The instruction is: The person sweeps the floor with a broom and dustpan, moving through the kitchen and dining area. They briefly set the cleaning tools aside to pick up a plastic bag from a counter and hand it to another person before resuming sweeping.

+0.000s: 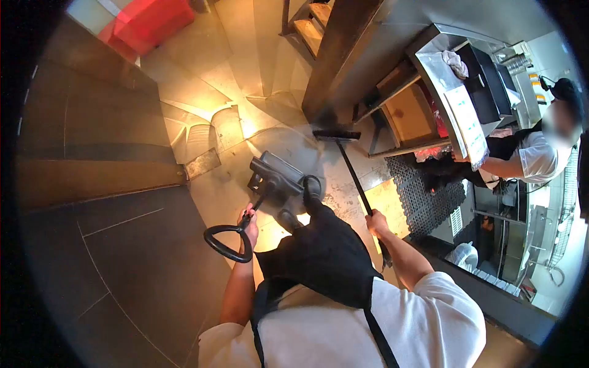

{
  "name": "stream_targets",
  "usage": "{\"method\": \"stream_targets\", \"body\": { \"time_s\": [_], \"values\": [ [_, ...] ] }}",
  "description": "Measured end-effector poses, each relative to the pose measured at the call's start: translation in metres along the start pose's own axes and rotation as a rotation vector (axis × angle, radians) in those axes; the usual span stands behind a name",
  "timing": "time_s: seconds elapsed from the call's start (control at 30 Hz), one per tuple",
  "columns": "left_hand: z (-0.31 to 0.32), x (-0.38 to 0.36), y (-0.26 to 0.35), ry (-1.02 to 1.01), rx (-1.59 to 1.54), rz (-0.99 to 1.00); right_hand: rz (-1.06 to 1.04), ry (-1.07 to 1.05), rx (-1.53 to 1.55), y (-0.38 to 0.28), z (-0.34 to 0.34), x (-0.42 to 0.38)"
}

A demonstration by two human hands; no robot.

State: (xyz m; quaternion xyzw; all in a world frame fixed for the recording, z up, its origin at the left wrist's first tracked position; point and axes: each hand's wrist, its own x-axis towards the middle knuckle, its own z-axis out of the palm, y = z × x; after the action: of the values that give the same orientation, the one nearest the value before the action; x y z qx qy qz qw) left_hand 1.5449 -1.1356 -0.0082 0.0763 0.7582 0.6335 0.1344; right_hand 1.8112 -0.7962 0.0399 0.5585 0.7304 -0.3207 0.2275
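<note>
Left hand (248, 226): fingers wrapped round dustpan handle (228, 241); dustpan (276, 175) on floor ahead. Right hand (377, 222): clenched on broom (356, 181), head against the counter base. No legible writing.

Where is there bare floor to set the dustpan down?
Bare floor lies ahead, between the dark wall and the counter. It is crowded rightward: broom, dustpan held by the left hand, rubber mat, and a co-worker.
</note>
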Motion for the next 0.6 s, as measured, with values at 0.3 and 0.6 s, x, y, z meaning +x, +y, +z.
{"method": "stream_targets", "body": {
  "time_s": [0.3,0.6],
  "values": [
    [0.004,0.002,0.007,0.122,-0.033,-0.433,-0.335,0.08,-0.463,-0.048,-0.127,0.259],
    [0.052,0.022,0.044,0.272,-0.178,-0.502,-1.005,-0.502,-1.293,-0.039,-0.053,0.277]
  ]
}}
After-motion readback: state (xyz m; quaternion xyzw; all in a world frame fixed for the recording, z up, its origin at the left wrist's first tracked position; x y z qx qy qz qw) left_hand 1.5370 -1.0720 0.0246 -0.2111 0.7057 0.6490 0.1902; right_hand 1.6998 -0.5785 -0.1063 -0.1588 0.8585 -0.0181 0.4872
